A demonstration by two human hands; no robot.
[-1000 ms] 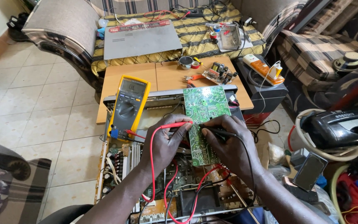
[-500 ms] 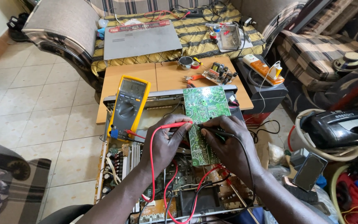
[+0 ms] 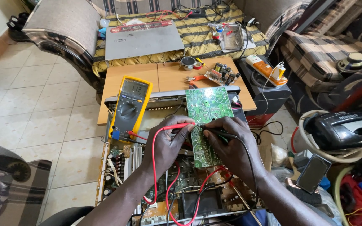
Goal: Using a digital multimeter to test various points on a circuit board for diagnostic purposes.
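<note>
Head view: I am keeping both probes where they were a second ago, so the reading is settling. My left hand (image 3: 168,146) is pinching the red probe (image 3: 177,126), my right hand (image 3: 231,144) the black probe (image 3: 221,134), on the green circuit board (image 3: 206,121) lying over the open chassis (image 3: 118,167). The yellow multimeter (image 3: 130,104) is crowding my left; the right board edge is leaving room.

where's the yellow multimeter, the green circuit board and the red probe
yellow multimeter (image 3: 129,106), head view, on its round dial
green circuit board (image 3: 209,104), head view, on its upper solder side
red probe (image 3: 177,126), head view, on its handle above the left hand (image 3: 168,146)
</note>
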